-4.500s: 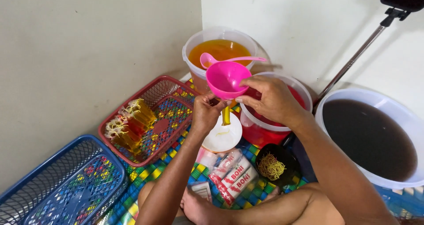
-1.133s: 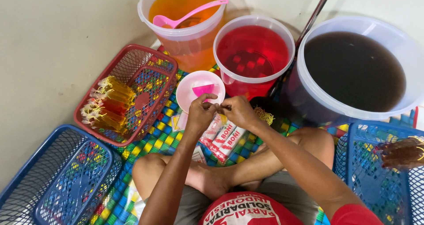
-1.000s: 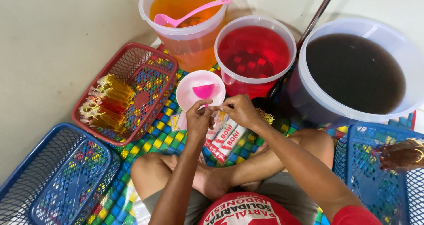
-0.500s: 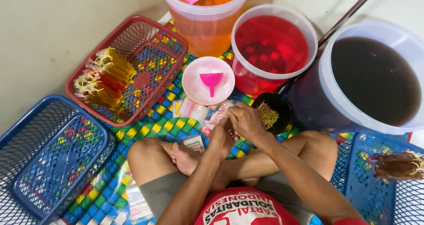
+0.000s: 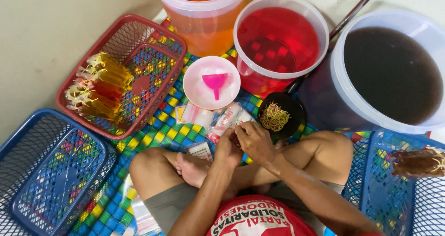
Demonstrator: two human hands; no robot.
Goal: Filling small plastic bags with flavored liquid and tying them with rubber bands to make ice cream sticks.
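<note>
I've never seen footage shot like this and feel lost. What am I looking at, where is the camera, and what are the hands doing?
The camera sits on a person's head and looks down at their crossed legs and bare hands; there is no machine. The left hand and right hand meet over a pile of small plastic bags; what the fingers pinch is too small to tell. On the chequered mat stand an orange drink bucket, a red drink bucket and a dark drink tub. A pink funnel lies in a white bowl. A black bowl of rubber bands and a red basket of filled packets lie nearby.
</note>
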